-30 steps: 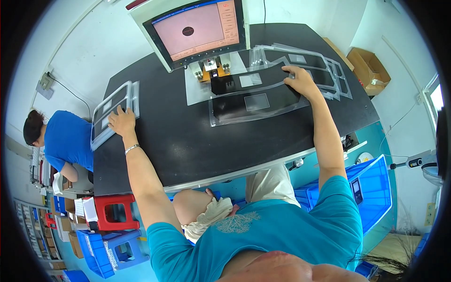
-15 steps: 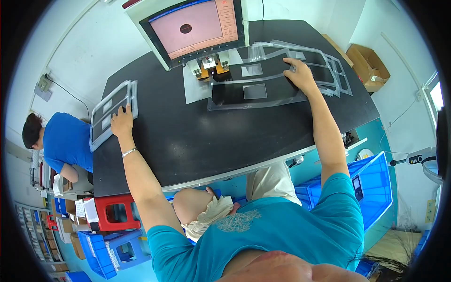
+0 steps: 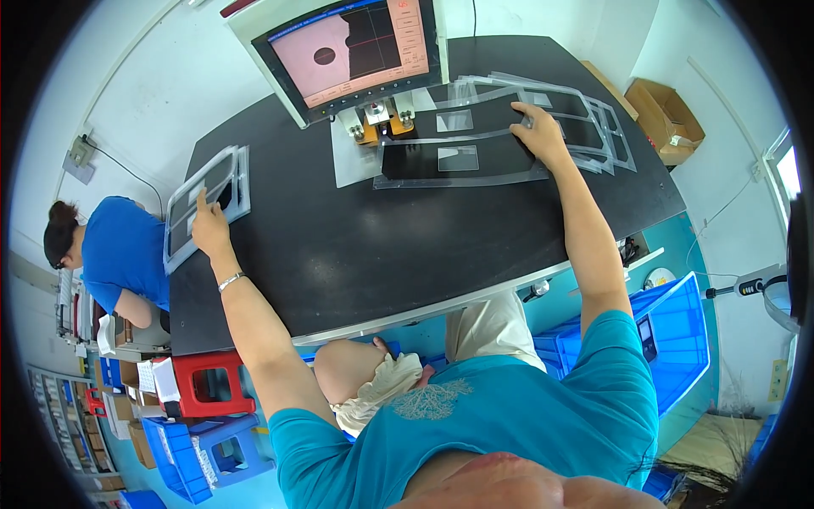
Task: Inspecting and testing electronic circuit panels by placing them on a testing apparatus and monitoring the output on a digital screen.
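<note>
My right hand (image 3: 540,136) grips the right end of a dark, glossy film sheet (image 3: 500,159) with clear borders and small rectangular windows. The sheet's left end lies by the orange-and-metal stage (image 3: 383,127) under a monitor (image 3: 348,53). The monitor displays a dark round spot beside a large dark shape. At the table's left edge, my left hand (image 3: 209,226) is on a small stack of similar sheets (image 3: 181,242), its index finger stretched out and its other fingers curled. The top sheet there bows up near that hand; the thumb's hold is partly hidden.
More clear-edged sheets (image 3: 615,140) lie fanned out at the back right of the black table (image 3: 356,263). Beyond them stands an open cardboard box (image 3: 666,119). A person in blue (image 3: 127,250) bends beside the table's left edge. Blue bins (image 3: 670,339) and a red stool (image 3: 208,382) stand below.
My left hand has shifted slightly left, and the top sheet under it now bows up. The sheet in my right hand has slid a little up and left. A dark shape has appeared on the monitor.
</note>
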The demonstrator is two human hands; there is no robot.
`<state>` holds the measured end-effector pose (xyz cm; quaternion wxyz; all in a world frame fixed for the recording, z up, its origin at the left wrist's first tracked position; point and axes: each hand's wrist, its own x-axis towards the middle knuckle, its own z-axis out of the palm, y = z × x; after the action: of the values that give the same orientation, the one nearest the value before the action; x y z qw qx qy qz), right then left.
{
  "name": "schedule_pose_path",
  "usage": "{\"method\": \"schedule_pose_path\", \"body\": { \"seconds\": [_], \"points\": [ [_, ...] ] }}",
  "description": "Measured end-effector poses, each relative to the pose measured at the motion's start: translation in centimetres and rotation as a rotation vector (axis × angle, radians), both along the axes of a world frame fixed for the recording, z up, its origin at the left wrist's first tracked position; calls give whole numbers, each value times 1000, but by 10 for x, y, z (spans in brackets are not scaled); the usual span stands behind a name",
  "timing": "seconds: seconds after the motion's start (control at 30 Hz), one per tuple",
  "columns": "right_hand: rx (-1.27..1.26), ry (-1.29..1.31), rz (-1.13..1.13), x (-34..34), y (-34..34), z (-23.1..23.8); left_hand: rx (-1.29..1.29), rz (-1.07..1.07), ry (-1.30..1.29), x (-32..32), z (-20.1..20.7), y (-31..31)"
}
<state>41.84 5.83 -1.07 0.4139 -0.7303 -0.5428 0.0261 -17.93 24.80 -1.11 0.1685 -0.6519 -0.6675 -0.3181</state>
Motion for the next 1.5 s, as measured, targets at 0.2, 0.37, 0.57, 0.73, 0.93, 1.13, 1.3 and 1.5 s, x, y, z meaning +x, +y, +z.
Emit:
{"method": "schedule_pose_path", "body": {
  "seconds": [0.2, 0.37, 0.57, 0.73, 0.93, 1.13, 1.3, 1.5],
  "points": [
    [-22, 70, 21, 1, -9, 3, 212, -395, 186, 98, 36, -38],
    [17, 61, -4, 6, -2, -2, -7, -649, 247, 174, 20, -82],
    [180, -13, -185, 1, 10, -5, -151, -737, 321, 199, 3, -102],
    [163, -15, -178, 1, 19, -14, -118, -778, 322, 201, 6, -110],
    [175, -11, -181, 0, 20, -20, -100, -769, 376, 198, 1, -108],
    [210, 12, -178, 1, 17, -16, -80, -784, 345, 200, -1, -109],
    [193, -48, -168, -6, 14, -16, -74, -807, 376, 202, 0, -114],
    [172, -332, -134, 35, -1, 1, -65, -904, 338, 219, 3, -138]
  ]
}}
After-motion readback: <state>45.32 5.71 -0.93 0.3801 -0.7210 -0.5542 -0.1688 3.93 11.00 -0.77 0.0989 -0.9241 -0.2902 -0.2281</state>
